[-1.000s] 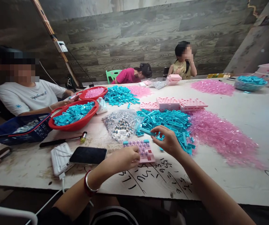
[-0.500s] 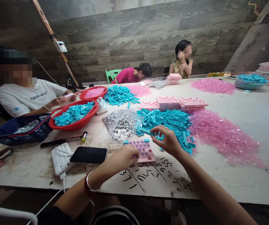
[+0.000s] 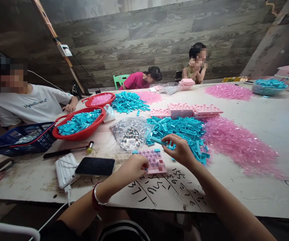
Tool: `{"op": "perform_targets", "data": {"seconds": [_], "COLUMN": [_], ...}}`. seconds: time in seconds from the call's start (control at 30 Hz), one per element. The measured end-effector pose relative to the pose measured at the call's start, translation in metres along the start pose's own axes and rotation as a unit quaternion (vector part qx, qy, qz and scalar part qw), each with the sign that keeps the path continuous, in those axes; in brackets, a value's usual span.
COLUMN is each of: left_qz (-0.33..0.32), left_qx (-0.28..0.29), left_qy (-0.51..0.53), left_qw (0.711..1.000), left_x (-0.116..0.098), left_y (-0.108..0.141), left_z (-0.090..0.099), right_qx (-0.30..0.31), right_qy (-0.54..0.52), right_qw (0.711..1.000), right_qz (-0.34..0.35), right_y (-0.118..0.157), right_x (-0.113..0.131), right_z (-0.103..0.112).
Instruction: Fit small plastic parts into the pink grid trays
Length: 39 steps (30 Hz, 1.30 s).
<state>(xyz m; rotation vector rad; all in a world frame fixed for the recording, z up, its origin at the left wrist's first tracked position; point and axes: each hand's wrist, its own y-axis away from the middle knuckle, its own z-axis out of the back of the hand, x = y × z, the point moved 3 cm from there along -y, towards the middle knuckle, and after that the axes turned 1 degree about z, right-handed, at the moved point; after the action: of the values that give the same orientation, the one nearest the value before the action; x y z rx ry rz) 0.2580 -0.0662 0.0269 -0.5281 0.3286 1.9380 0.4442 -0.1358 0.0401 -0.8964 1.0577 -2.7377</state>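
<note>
My left hand (image 3: pixel 134 166) is at the left front part of a pink tray (image 3: pixel 163 169), its fingers pinched on a tiny bluish piece that is mostly hidden. The tray lies on the table with rows of small clear-purple pieces and some blue blocks in it. My right hand (image 3: pixel 177 149), above the tray's right side, holds a long blue piece (image 3: pixel 158 141) between thumb and fingers. Behind it spreads a heap of blue pieces (image 3: pixel 184 129). A plastic bag of small metallic beads (image 3: pixel 131 137) lies behind the tray.
A phone (image 3: pixel 95 166) and white power bank (image 3: pixel 65 170) lie to the left, near a red basin (image 3: pixel 79 135) and blue basket (image 3: pixel 44 137). Pink pieces (image 3: pixel 240 147) spread right. Pink trays (image 3: pixel 181 108) are stacked behind. Other people sit around the table.
My hands have hardly moved. The person at left has shifted further left and lowered a hand to the table; the person at the back right has turned and brought the hands nearer the head.
</note>
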Motion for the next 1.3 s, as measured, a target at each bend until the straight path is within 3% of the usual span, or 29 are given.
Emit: {"op": "perform_targets", "data": {"seconds": [0.2,0.7,0.93,1.13,1.3], "left_qz": [-0.020,0.043,0.041,0.042,-0.010], "left_qx": [0.003,-0.004,0.009,-0.065,-0.005], "left_qy": [-0.015,0.007,0.026,0.028,0.030], "left_qw": [1.000,0.999,0.999,0.997,0.999], "left_x": [-0.001,0.003,0.004,0.003,0.003], "left_y": [0.000,-0.001,-0.001,0.005,0.007], "left_z": [-0.001,-0.003,-0.001,0.034,0.035], "right_qx": [0.006,0.005,0.009,0.120,0.222], "right_qy": [-0.002,0.005,-0.010,-0.097,-0.128], "right_qw": [1.000,1.000,1.000,0.987,0.965], "right_qz": [-0.003,0.001,0.000,0.034,0.058], "right_y": [-0.001,0.000,0.000,0.003,0.012], "right_x": [0.002,0.001,0.003,0.011,0.021], "right_z": [0.000,-0.001,0.000,-0.006,-0.018]}}
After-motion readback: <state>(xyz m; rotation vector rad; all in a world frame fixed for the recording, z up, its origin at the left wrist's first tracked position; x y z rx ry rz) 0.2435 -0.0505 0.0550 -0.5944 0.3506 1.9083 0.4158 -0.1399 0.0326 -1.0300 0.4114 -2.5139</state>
